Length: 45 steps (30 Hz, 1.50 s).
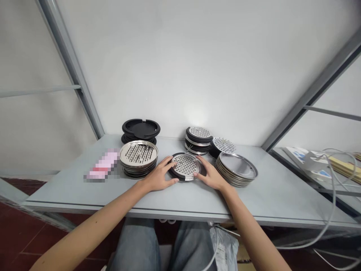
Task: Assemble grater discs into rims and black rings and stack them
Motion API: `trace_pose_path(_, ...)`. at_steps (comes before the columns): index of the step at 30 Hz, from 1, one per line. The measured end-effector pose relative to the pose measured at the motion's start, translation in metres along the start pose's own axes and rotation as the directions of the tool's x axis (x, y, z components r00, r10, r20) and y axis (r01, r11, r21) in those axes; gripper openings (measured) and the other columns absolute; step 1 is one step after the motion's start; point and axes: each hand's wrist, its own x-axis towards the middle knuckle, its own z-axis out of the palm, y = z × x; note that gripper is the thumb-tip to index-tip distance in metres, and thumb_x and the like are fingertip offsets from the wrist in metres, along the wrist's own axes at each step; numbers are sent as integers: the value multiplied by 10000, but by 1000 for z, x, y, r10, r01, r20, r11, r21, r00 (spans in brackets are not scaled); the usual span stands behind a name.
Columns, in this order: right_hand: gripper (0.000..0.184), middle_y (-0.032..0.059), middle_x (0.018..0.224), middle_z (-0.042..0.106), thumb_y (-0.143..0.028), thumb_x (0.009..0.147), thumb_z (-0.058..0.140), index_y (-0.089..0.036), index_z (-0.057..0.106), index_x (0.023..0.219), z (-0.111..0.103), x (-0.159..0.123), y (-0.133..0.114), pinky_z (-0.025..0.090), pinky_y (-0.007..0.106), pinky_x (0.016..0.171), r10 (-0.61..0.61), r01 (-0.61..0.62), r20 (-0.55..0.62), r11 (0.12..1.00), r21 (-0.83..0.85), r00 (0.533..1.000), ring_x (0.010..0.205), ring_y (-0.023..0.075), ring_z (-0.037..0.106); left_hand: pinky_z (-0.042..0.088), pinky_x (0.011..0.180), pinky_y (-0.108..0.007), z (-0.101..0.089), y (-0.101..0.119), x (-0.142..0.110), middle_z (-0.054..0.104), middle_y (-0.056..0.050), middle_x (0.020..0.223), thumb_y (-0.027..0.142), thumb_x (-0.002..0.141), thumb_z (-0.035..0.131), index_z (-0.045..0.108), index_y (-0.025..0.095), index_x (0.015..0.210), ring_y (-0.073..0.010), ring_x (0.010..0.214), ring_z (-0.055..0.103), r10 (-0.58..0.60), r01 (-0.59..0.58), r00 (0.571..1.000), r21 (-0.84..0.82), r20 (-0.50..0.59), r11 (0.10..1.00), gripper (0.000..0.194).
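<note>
Flat on the table in front of me is a round grater, a perforated metal disc partly framed by a black rim. On its left side, my left hand grips the rim with fingertips over the black edge and thumb at the front. From the right, my right hand holds the metal edge, its thumb on the disc. A stack of metal grater discs rises just left of my left hand. Close to my right hand is a stack of smooth round metal plates.
Black round bases are piled at the back left. Behind the middle grater stand stacked black-rimmed graters and another grater disc on a black part. A blurred pink item lies left. White cables hang at the right.
</note>
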Motion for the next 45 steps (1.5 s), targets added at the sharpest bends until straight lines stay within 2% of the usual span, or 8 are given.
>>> trace_pose_path(3, 908, 162, 1500, 344, -534, 723, 696, -165, 313, 1460, 1, 0, 4, 265, 540, 1133, -57, 52, 96, 997, 55, 994, 1381, 337, 324, 276, 1143, -456, 1, 0, 0, 179, -135, 1563, 510, 846, 588, 287, 201, 1468, -312, 1411, 256, -121, 121, 991, -8, 54, 993, 757)
trace_pose_path(6, 922, 164, 1501, 339, -540, 715, 704, -178, 308, 1465, 4, -1, 7, 268, 556, 1129, -59, 50, 102, 995, 81, 993, 1375, 347, 333, 296, 1123, -474, 3, -2, 1, 99, -128, 1578, 556, 839, 578, 204, 242, 1494, -329, 1403, 269, -187, 191, 977, -31, 100, 981, 817)
trace_pose_path(11, 955, 168, 1499, 341, -552, 708, 705, -156, 292, 1472, 7, 0, 9, 274, 542, 1134, -34, 28, 98, 997, 66, 995, 1372, 343, 340, 239, 1152, -448, 4, -3, 2, 195, -142, 1557, 554, 837, 589, 150, 200, 1508, -288, 1434, 191, -152, 157, 985, -61, 75, 986, 876)
trace_pose_path(25, 954, 178, 1473, 383, -578, 688, 710, -145, 337, 1452, 10, 2, 4, 298, 538, 1124, -31, 30, 63, 999, 26, 998, 1356, 344, 369, 258, 1148, -448, 7, -5, 2, 250, -140, 1541, 545, 808, 632, 173, 188, 1503, -288, 1427, 217, -141, 142, 990, -60, 19, 988, 906)
trace_pose_path(33, 945, 187, 1467, 390, -574, 691, 708, -141, 340, 1447, 10, 2, 3, 299, 552, 1118, -33, 32, 55, 999, 28, 998, 1348, 350, 380, 304, 1123, -477, 1, 2, 0, 187, -80, 1564, 577, 806, 616, 412, 312, 1414, -352, 1399, 269, -139, 138, 986, 19, 90, 990, 694)
trace_pose_path(39, 913, 170, 1474, 385, -561, 700, 707, -165, 355, 1443, 9, 1, 2, 302, 553, 1116, -49, 47, 56, 998, 29, 997, 1353, 351, 371, 279, 1140, -467, 4, 1, 0, 195, -52, 1562, 553, 805, 634, 459, 329, 1382, -344, 1413, 235, -151, 151, 985, 11, 84, 989, 643)
trace_pose_path(45, 901, 175, 1472, 387, -558, 711, 696, -152, 360, 1441, 9, 1, 0, 302, 544, 1117, -38, 37, 68, 999, 23, 997, 1351, 345, 377, 256, 1147, -469, 4, 0, 0, 199, -72, 1561, 512, 821, 639, 473, 309, 1376, -338, 1416, 226, -120, 120, 990, -3, 72, 993, 614)
